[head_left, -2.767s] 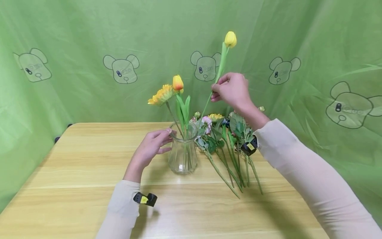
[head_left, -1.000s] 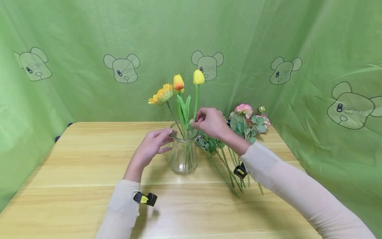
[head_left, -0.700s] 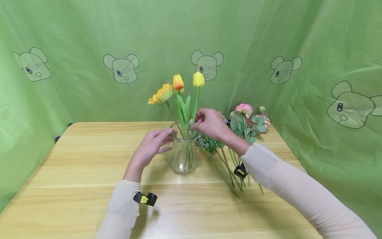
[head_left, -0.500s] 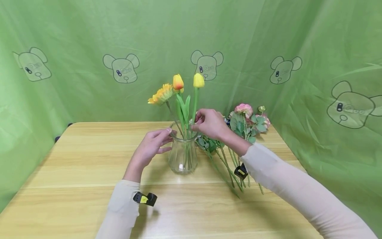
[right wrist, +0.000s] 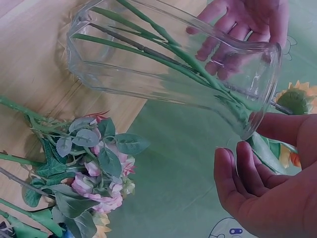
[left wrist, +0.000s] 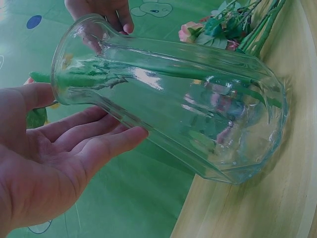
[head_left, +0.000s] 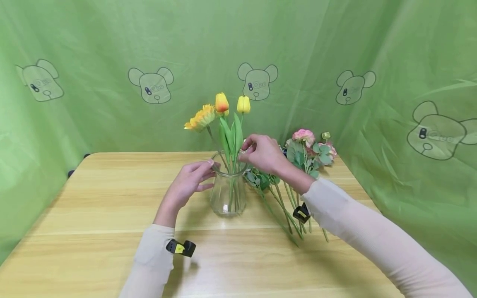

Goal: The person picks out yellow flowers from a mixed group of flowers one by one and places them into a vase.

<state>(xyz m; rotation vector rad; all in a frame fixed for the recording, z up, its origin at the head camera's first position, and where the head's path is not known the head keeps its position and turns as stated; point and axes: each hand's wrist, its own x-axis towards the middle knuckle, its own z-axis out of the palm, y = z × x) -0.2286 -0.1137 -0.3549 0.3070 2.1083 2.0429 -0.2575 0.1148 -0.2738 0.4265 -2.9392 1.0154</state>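
A clear glass vase [head_left: 223,192] stands upright on the table with several stems inside. My left hand [head_left: 191,181] steadies it at the neck, thumb at the rim and fingers along the outside, as the left wrist view shows. Just above the rim on the other side, my right hand [head_left: 263,154] pinches the stem of a yellow tulip [head_left: 244,105], whose lower stem is inside the glass. An orange-yellow tulip [head_left: 221,102] rises beside it. Leaning left from the vase is a yellow sunflower-like bloom [head_left: 201,118]. In the right wrist view, the fingertips [right wrist: 243,151] are close to the rim.
Right of the vase, loose flowers lie with stems toward the front, among them a pink flower [head_left: 304,137] and green leaves [head_left: 296,154]. Wood-grained table [head_left: 112,198] extends left and forward. A green curtain [head_left: 193,45] closes off the back and sides.
The yellow tulip came down from high on the right into the vase with my right hand. Since half a second ago its head sank slightly left and its leaf turned frontward. My left hand stayed.
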